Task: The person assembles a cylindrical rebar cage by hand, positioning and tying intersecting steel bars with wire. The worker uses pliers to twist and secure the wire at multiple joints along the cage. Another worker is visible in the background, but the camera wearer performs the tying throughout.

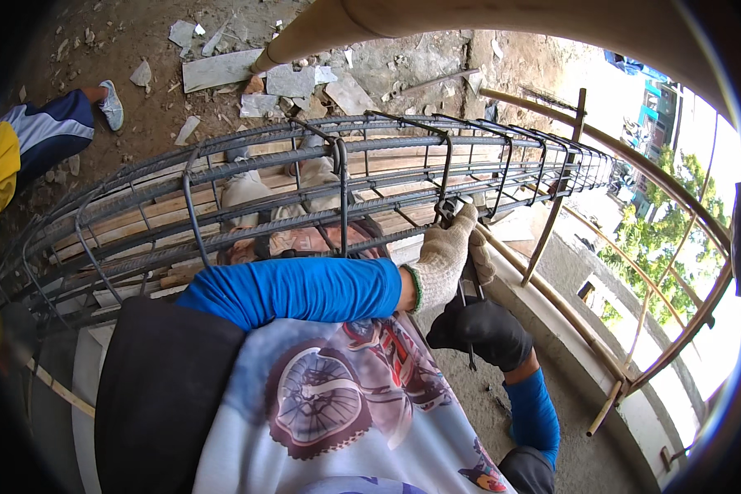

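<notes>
A long rebar cage of ribbed bars and square stirrups runs across in front of me. My left hand, in an off-white knit glove, is closed at the cage's near lower bar, beside a stirrup. Whatever its fingertips pinch there is mostly hidden. Just below it, my right hand wears a black glove and grips a steel tool with two slim handles, which looks like pincers. The tool's head is hidden behind the left glove. Both gloves are close together.
Bamboo poles form a frame at the right. A thick pole crosses overhead. Planks lie beneath the cage, and broken slabs litter the ground beyond. At the left edge stands another person. A concrete ledge curves at lower right.
</notes>
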Action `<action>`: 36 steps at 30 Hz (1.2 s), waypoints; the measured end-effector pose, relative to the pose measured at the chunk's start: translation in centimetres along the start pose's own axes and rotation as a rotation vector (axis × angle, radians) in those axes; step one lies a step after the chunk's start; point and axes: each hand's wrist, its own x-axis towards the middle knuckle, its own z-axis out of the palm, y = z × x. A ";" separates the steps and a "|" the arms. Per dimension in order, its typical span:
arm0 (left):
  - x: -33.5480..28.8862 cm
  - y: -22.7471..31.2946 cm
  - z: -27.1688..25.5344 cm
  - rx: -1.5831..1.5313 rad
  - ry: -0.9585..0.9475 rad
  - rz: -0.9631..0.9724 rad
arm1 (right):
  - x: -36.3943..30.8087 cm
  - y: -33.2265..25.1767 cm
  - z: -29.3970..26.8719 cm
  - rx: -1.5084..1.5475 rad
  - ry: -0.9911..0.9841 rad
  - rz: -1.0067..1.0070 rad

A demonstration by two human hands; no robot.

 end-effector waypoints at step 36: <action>1.1 -1.1 -0.8 0.352 0.116 -0.009 | -2.8 -1.0 1.6 0.407 0.428 0.396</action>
